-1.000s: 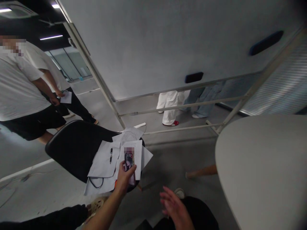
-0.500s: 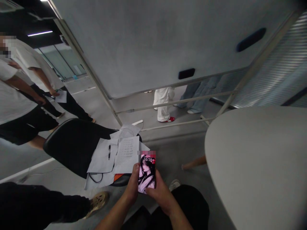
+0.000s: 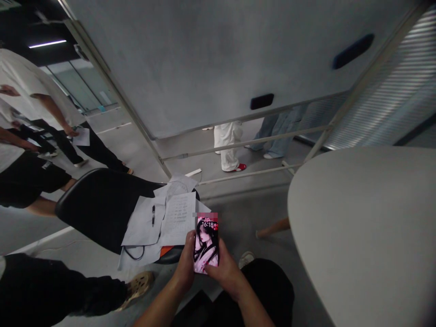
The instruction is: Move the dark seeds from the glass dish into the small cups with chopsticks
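Observation:
A smartphone (image 3: 206, 247) is held upright between both hands, its lit screen showing a pink picture of a dark-haired figure and the time 16:18. My left hand (image 3: 185, 263) is closed along its left edge. On the other edge, my right hand (image 3: 226, 272) grips it, with the thumb over the lower part of the screen. Just beyond the phone, printed and blank papers (image 3: 179, 220) lie on a black chair (image 3: 98, 204). A black pen (image 3: 153, 215) rests on one sheet, and a bit of something orange (image 3: 166, 251) shows beneath them.
A white table (image 3: 361, 218) curves in on the right. A framed whiteboard (image 3: 204, 59) on rails stands ahead, with legs of people visible beneath it. At the left, people in white shirts (image 3: 51, 91) stand, one holding paper. A clog-style shoe (image 3: 138, 288) is at lower left.
The view has shifted slightly, so most things sit a little further left. A person at the left has moved further out of view. Both hands still hold the smartphone.

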`<state>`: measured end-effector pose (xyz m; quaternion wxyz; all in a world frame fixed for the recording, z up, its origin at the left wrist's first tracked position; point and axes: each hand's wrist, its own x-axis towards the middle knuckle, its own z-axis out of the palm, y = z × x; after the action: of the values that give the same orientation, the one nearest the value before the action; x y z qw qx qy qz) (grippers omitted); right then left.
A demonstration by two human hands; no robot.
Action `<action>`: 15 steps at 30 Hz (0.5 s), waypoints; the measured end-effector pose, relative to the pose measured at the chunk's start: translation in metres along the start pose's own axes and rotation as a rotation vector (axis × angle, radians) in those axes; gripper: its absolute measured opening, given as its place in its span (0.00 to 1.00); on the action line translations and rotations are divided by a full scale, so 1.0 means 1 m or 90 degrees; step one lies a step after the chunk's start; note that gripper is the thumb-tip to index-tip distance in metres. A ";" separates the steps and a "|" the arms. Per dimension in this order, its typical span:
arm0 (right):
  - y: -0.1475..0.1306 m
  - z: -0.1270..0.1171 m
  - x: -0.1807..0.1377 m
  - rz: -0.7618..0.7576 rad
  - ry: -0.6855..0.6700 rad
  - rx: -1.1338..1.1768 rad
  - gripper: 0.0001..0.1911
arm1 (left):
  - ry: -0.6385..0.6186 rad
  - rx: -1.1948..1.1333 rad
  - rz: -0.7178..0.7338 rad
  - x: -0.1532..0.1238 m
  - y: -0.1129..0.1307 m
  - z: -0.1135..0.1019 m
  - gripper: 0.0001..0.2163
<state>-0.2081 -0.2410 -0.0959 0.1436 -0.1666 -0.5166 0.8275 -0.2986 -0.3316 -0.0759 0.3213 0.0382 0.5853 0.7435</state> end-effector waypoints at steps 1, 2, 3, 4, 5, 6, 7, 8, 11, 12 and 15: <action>0.000 0.000 0.000 0.000 0.000 0.000 0.40 | 0.000 -0.007 -0.005 0.000 0.000 0.001 0.23; -0.001 0.000 0.000 0.001 0.002 0.001 0.41 | 0.000 -0.013 -0.009 0.000 0.000 0.001 0.23; -0.001 0.000 0.000 0.003 0.005 0.003 0.42 | 0.002 -0.018 -0.011 0.000 0.000 0.002 0.23; -0.001 0.001 0.000 0.004 0.007 0.004 0.43 | 0.005 -0.022 -0.012 0.000 0.000 0.002 0.24; -0.002 0.000 0.000 0.003 0.008 0.005 0.43 | 0.010 -0.024 -0.012 -0.001 0.000 0.002 0.24; -0.002 0.000 -0.001 0.002 0.009 0.003 0.42 | 0.014 -0.026 -0.012 -0.001 -0.001 0.002 0.23; -0.002 -0.001 -0.001 0.004 0.009 -0.004 0.42 | 0.014 -0.028 -0.011 -0.001 -0.001 0.002 0.23; -0.002 -0.001 -0.002 0.010 0.011 -0.013 0.41 | 0.012 -0.031 -0.011 0.000 -0.002 0.001 0.22; -0.002 -0.005 -0.004 0.033 0.019 -0.035 0.40 | -0.004 -0.034 -0.018 0.000 -0.004 0.000 0.20; -0.002 -0.005 -0.004 0.039 0.022 -0.036 0.41 | -0.006 -0.033 -0.020 0.000 -0.005 0.000 0.21; -0.002 -0.006 -0.004 0.055 0.023 -0.010 0.39 | -0.004 -0.024 -0.018 0.000 -0.005 0.000 0.21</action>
<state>-0.2022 -0.2369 -0.0959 0.1158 -0.2052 -0.5125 0.8258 -0.2963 -0.3307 -0.0803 0.3343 0.0260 0.5706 0.7496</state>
